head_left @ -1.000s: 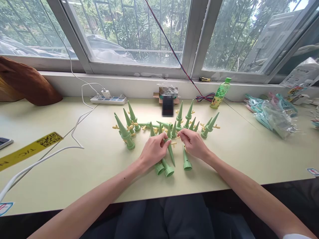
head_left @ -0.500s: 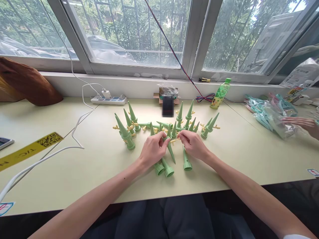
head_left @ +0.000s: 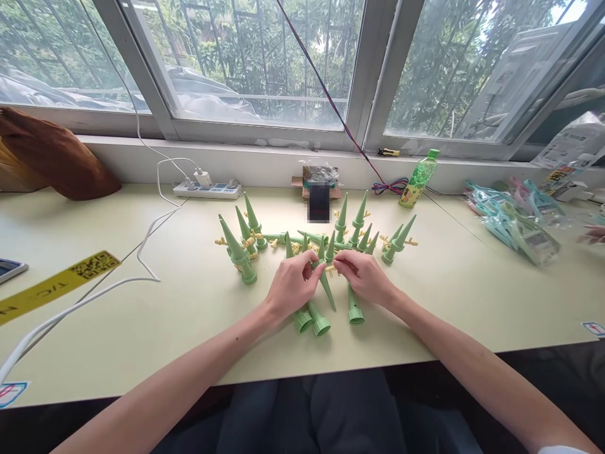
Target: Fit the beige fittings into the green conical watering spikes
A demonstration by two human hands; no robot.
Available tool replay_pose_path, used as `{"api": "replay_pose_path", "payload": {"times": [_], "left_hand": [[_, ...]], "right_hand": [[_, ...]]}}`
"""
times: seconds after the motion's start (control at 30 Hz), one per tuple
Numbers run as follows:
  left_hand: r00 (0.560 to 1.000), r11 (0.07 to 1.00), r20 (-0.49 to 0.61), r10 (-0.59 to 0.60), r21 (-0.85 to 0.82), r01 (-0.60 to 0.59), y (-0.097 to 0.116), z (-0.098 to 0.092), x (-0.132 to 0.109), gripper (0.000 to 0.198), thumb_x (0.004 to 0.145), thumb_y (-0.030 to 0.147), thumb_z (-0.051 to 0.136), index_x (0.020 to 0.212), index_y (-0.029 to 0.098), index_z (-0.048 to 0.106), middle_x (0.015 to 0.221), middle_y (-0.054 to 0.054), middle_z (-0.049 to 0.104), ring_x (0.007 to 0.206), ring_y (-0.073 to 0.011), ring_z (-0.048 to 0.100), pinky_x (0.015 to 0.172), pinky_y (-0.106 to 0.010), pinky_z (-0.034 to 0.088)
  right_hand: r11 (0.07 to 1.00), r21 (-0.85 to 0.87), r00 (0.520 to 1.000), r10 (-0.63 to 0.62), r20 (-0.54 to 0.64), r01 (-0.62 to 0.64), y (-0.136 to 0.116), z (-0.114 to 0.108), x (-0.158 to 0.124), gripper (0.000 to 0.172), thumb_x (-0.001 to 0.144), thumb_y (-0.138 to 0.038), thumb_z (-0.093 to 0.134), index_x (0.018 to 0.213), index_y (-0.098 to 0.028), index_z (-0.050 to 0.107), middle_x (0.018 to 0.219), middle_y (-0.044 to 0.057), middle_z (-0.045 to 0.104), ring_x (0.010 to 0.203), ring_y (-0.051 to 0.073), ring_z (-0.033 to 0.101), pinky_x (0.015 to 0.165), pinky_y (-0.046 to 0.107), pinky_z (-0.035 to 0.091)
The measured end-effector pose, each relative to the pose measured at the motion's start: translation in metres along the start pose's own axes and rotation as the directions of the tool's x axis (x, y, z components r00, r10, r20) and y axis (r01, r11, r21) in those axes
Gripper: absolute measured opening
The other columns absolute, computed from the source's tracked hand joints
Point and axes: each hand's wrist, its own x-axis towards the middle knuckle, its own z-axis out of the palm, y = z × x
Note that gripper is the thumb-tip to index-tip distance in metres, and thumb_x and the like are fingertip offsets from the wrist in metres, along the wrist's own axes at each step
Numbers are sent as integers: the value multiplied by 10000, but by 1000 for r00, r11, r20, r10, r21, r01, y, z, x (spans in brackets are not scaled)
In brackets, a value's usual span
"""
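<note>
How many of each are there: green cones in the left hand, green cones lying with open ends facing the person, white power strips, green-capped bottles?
Green cone in the left hand: 1
Lying green cones, open ends facing the person: 3
White power strip: 1
Green-capped bottle: 1
Total: 6

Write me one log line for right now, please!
left hand: gripping green spike | right hand: at small yellow piece beside it | around: other green spikes | farther back: green-capped bottle
</note>
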Motion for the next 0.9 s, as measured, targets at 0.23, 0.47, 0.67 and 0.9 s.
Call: {"api": "replay_pose_path", "payload": {"times": [0.23, 0.47, 0.67, 0.9], "left_hand": [[1000, 1000, -20, -7, -2, 6, 1, -1, 1, 196, 923, 357, 545, 831, 185, 555, 547, 67, 440, 497, -94, 374, 536, -244, 318], [999, 1000, -31, 13, 9, -13, 0, 0, 1, 186, 920, 357, 543, 848, 187, 568, 553, 62, 449, 492, -95, 381, 538, -244, 332], [999, 999, -36, 30, -9, -31, 1, -1, 1, 185, 916, 350, 551, 836, 184, 567, 541, 68, 437, 482, -88, 368, 528, -234, 330], [998, 998, -36, 59, -21, -60, 2, -2, 0, 167, 915, 330, 554, 836, 184, 562, 542, 65, 423, 494, -90, 368, 520, -231, 325]], "right_hand": [[999, 14, 999, -33, 16, 32, 0, 0, -1, 150, 956, -322, 548, 943, -183, 603, 803, 35, 623, 590, 128, 485, 572, 273, 441], [999, 28, 999, -38, 18, 37, 1, 0, 0, 151, 971, -316, 527, 943, -193, 608, 810, 39, 619, 639, 143, 525, 584, 279, 461], [999, 26, 999, -33, 9, 32, 0, -1, 0, 190, 971, -346, 521, 914, -189, 611, 764, 33, 601, 623, 144, 505, 568, 275, 441], [1000, 9, 1000, -22, 18, 22, 2, 1, 0, 282, 989, -337, 484, 766, -184, 565, 670, 5, 552, 589, 133, 457, 560, 269, 386]]}}
